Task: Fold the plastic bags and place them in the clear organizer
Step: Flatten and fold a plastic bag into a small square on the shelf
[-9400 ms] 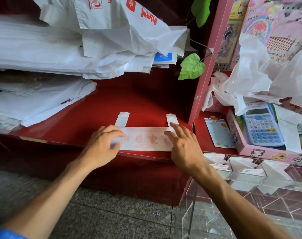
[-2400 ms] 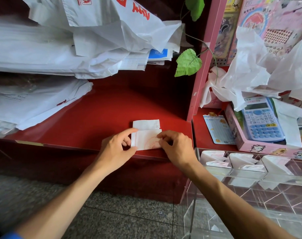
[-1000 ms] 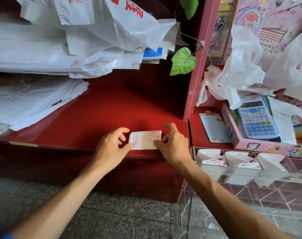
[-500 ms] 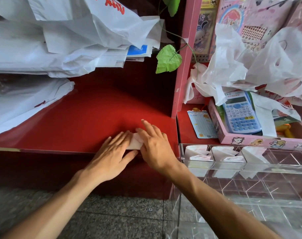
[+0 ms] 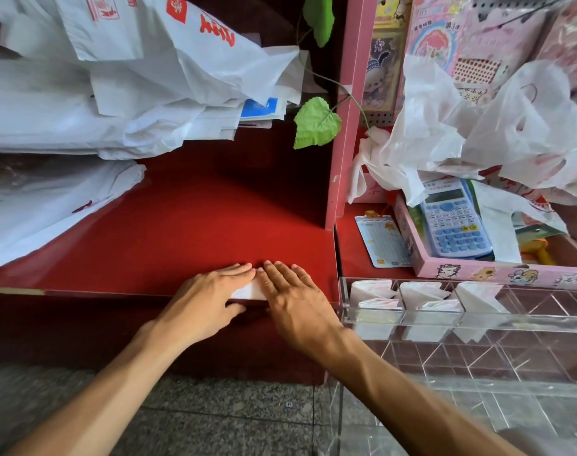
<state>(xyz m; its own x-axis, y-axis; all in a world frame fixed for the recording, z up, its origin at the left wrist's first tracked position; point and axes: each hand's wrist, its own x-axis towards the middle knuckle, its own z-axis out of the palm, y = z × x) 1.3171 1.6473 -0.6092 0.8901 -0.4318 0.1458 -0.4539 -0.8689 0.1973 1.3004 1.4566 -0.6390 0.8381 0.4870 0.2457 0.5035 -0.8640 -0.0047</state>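
A small folded white plastic bag [image 5: 249,291] lies at the front edge of the red shelf [image 5: 182,238], mostly covered by both hands. My left hand [image 5: 208,297] lies flat on its left part with straight fingers. My right hand [image 5: 290,297] presses flat on its right part. The clear organizer [image 5: 461,320] stands just right of my hands; folded white bags [image 5: 415,291] sit in its back compartments. Loose crumpled white bags [image 5: 471,126] are heaped at the upper right.
Stacks of flat white bags [image 5: 83,103] fill the shelf's left and back. A pink divider [image 5: 339,126] separates the right side, where a pink tray [image 5: 478,271] holds a blue calculator [image 5: 451,218]. A green leaf [image 5: 316,123] hangs above. Granite floor [image 5: 214,419] lies below.
The long bag strip has been folded down to a small packet. Both hands went from pinching its ends to lying flat on top of it.
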